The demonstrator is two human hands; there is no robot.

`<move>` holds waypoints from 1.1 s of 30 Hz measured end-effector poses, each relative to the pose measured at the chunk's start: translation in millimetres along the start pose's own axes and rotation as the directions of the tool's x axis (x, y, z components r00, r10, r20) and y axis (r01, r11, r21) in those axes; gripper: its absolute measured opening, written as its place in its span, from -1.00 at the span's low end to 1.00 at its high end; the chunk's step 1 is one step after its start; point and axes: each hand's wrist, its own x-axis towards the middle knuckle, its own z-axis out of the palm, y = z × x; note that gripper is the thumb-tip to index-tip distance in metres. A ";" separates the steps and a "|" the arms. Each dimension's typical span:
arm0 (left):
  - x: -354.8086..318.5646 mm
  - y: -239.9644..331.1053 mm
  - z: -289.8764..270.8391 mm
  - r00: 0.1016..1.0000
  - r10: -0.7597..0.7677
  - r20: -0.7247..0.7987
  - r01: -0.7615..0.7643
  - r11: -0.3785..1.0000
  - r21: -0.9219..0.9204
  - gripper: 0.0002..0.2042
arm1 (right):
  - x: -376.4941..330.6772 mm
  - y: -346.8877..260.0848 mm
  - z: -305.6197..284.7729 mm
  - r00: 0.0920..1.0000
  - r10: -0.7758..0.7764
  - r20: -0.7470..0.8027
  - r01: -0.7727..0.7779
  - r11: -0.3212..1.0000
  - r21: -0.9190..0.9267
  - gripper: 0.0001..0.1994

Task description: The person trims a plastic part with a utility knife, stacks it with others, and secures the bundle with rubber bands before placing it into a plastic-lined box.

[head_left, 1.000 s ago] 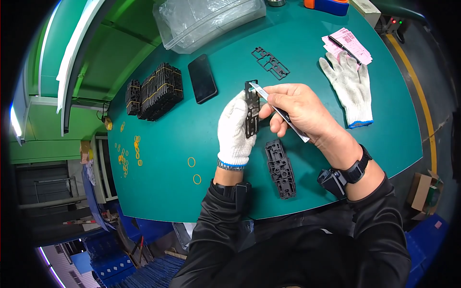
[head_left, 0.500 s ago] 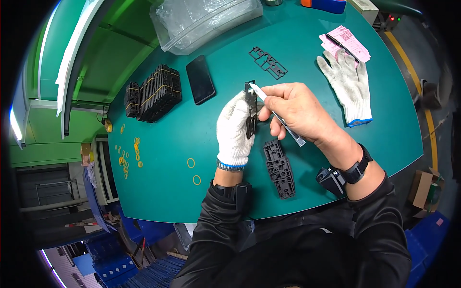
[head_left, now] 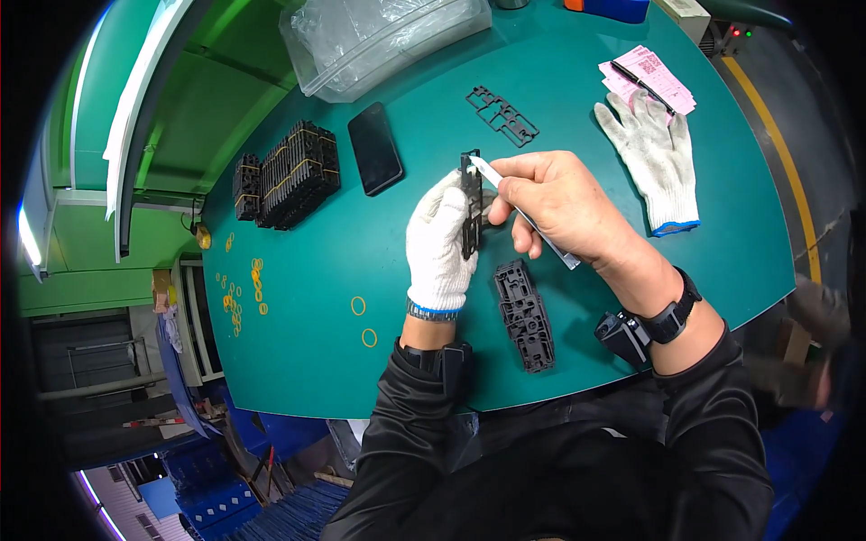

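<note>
My left hand (head_left: 437,242), in a white knit glove, is closed on a thin black plastic frame (head_left: 472,212), held on edge above the table. Bare and closed, my right hand (head_left: 566,203) grips a slim utility knife (head_left: 539,233). The knife's tip meets the upper end of the frame. Just below the hands lies a stack of black plastic frames (head_left: 525,316). Beyond them a single black frame (head_left: 502,115) rests flat on the table. Part of the held frame is hidden behind the gloved fingers.
On the green table (head_left: 298,361), banded black frames (head_left: 299,173) stand left of a phone (head_left: 376,149). Yellow rubber bands (head_left: 258,281) lie scattered at left. A clear plastic bin (head_left: 379,50) is at the back; an empty glove (head_left: 657,167) and pink papers (head_left: 651,77) lie right.
My right hand and the knife have shifted very slightly, with the tip still at the frame's upper end. At the far right edge, a blurred person has come into view beside the table.
</note>
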 end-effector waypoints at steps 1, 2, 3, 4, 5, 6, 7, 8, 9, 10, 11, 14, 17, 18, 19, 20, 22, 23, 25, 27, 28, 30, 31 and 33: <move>-0.1 0.0 0.2 1.000 0.000 -0.002 0.000 1.000 -0.001 -0.55 | -0.3 -0.8 -0.2 1.000 -0.001 0.002 0.001 1.000 -0.015 -0.63; -0.2 -0.1 0.3 1.000 0.001 -0.005 -0.001 1.000 -0.003 -0.56 | -0.5 -1.1 -0.3 1.000 -0.002 0.003 0.002 1.000 -0.031 -0.63; -0.2 -0.2 0.4 1.000 0.000 -0.004 0.000 1.000 -0.003 -0.56 | -0.6 -1.1 -0.3 1.000 -0.002 0.003 0.002 1.000 -0.030 -0.63; -0.2 -0.3 0.5 1.000 0.002 0.001 -0.002 1.000 0.001 -0.56 | -0.7 -1.0 -0.3 1.000 -0.005 0.002 0.005 0.998 -0.056 -0.63; -0.1 -0.4 0.6 1.000 0.005 0.007 -0.005 1.000 0.004 -0.56 | -0.9 -0.9 -0.2 1.000 -0.008 0.002 0.008 0.997 -0.081 -0.63; -0.2 -0.4 0.5 1.000 0.007 0.013 -0.007 1.000 0.007 -0.56 | -1.0 -0.8 -0.1 1.000 -0.011 0.003 0.011 0.994 -0.106 -0.63; -0.1 -0.3 0.2 1.000 0.007 0.013 -0.007 1.000 0.007 -0.56 | -1.0 -0.6 0.1 1.000 -0.010 0.003 0.011 0.994 -0.106 -0.63; 0.2 -0.1 -0.3 1.000 0.004 0.020 -0.004 1.000 0.006 -0.57 | -1.0 -0.4 0.3 1.000 -0.012 0.008 0.013 0.993 -0.118 -0.63; 0.4 0.1 -0.8 1.000 0.001 0.027 -0.001 1.000 0.004 -0.57 | -1.0 -0.2 0.5 1.000 -0.014 0.012 0.015 0.991 -0.130 -0.62; 0.4 0.4 -1.0 0.999 -0.001 0.034 0.001 1.000 0.003 -0.57 | -1.1 -0.1 0.8 1.000 -0.015 0.017 0.017 0.990 -0.141 -0.62; 0.4 0.1 -0.5 0.999 -0.002 0.034 0.002 1.000 0.002 -0.57 | -1.4 -0.2 0.7 1.000 -0.015 0.016 0.017 0.990 -0.141 -0.62; -0.4 0.2 2.7 1.000 -0.004 0.005 0.004 1.000 0.005 -0.58 | -3.2 -0.8 0.9 0.999 -0.034 0.008 0.034 0.969 -0.243 -0.62; -2.3 2.7 7.4 1.000 0.009 0.001 -0.009 1.000 0.011 -0.57 | -0.6 9.2 4.0 0.980 -0.196 -0.020 0.173 0.906 -0.386 -0.63; -2.7 3.2 8.1 1.000 0.016 -0.001 -0.016 1.000 0.014 -0.57 | 0.5 12.4 4.7 0.961 -0.276 -0.024 0.236 0.859 -0.455 -0.64; -2.6 3.2 7.7 1.000 0.016 -0.001 -0.016 1.000 0.014 -0.57 | 1.1 14.4 4.8 0.961 -0.276 -0.024 0.236 0.859 -0.454 -0.64; -2.5 2.9 6.7 1.000 0.016 -0.007 -0.016 1.000 0.018 -0.57 | 1.4 16.1 4.6 0.937 -0.350 -0.022 0.285 0.797 -0.533 -0.65; -1.8 1.3 4.8 1.000 0.015 -0.018 -0.015 1.000 0.024 -0.57 | 2.4 20.3 3.5 0.873 -0.488 0.002 0.361 0.642 -0.676 -0.66; -1.6 0.7 4.3 1.000 0.015 -0.018 -0.014 1.000 0.024 -0.57 | 4.0 24.3 3.4 0.873 -0.488 0.001 0.360 0.642 -0.676 -0.66; -1.2 -0.3 3.6 1.000 0.015 -0.013 -0.015 1.000 0.006 -0.55 | 8.5 34.2 3.4 0.796 -0.605 0.029 0.400 0.488 -0.776 -0.67; -0.6 -1.8 0.6 1.000 0.014 -0.013 -0.014 1.000 -0.003 -0.54 | 10.1 36.3 3.2 0.753 -0.656 0.051 0.409 0.406 -0.817 -0.67; 0.3 -2.4 -2.3 1.000 0.003 -0.001 -0.003 0.999 -0.037 -0.54 | 10.5 36.4 2.7 0.740 -0.671 0.037 0.413 0.411 -0.813 -0.68; 1.4 -3.0 -6.2 1.000 -0.019 0.025 0.021 0.994 -0.104 -0.52 | 10.5 35.5 2.3 0.714 -0.700 0.008 0.421 0.419 -0.804 -0.68; 1.1 -2.4 -5.5 1.000 -0.019 0.025 0.021 0.994 -0.105 -0.52 | 10.0 34.8 2.4 0.714 -0.700 0.008 0.420 0.420 -0.805 -0.68; 0.1 -0.3 -2.5 0.999 -0.043 0.017 0.045 0.989 -0.141 -0.52 | 8.7 32.9 2.6 0.751 -0.660 0.007 0.414 0.463 -0.784 -0.70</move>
